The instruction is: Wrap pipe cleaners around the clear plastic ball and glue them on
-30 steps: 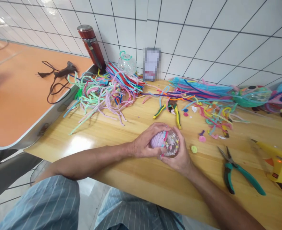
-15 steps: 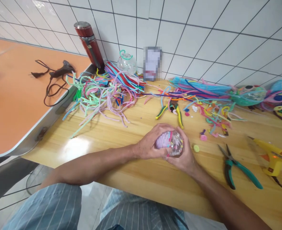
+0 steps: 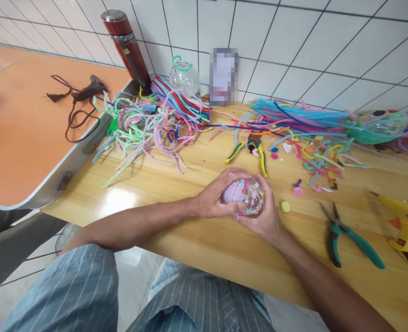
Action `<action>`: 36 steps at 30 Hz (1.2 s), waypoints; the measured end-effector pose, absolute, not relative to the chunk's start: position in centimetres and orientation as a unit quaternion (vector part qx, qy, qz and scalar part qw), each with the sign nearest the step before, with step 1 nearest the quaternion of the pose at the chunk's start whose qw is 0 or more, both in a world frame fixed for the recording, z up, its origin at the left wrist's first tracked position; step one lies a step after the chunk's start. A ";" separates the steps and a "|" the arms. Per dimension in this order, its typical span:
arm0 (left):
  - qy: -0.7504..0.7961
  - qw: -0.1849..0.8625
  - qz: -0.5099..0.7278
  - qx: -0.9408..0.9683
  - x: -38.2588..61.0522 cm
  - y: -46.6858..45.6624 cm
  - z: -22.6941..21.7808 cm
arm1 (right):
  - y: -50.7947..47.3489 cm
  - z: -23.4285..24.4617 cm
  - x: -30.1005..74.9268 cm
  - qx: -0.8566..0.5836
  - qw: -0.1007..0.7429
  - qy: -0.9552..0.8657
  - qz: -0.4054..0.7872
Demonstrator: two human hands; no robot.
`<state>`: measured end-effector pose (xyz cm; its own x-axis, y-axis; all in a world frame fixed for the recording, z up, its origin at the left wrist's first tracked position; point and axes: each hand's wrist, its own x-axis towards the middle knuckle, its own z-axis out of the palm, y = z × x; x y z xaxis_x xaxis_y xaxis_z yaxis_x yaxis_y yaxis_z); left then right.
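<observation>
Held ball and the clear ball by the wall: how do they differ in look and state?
The held ball shows lilac bands on one side, while the clear ball has a green curl on top. The held ball sits between the left hand and right hand; the clear ball stands behind pipe cleaners, touched by no hand. Both look round and at least partly see-through.

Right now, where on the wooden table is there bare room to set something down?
Bare wood lies between the left hand, right hand and near table edge, and between the left forearm and pipe-cleaner pile. A narrower gap separates the right forearm from the teal-handled pliers. It is crowded toward the tiled wall, with a blue bundle and scraps.
</observation>
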<state>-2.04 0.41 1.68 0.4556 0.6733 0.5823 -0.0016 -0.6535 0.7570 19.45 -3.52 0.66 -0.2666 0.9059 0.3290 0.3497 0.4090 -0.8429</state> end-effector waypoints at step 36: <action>0.223 0.352 0.462 0.783 -2.1 0.7 1.9 | -3.2 0.5 19.5 -0.439 0.427 -0.723 0.320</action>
<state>-2.14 0.71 1.90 0.4729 0.6746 0.5668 0.0237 -0.6528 0.7572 19.50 -3.21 0.46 -0.2508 0.9079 0.3357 0.3616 0.4096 -0.8376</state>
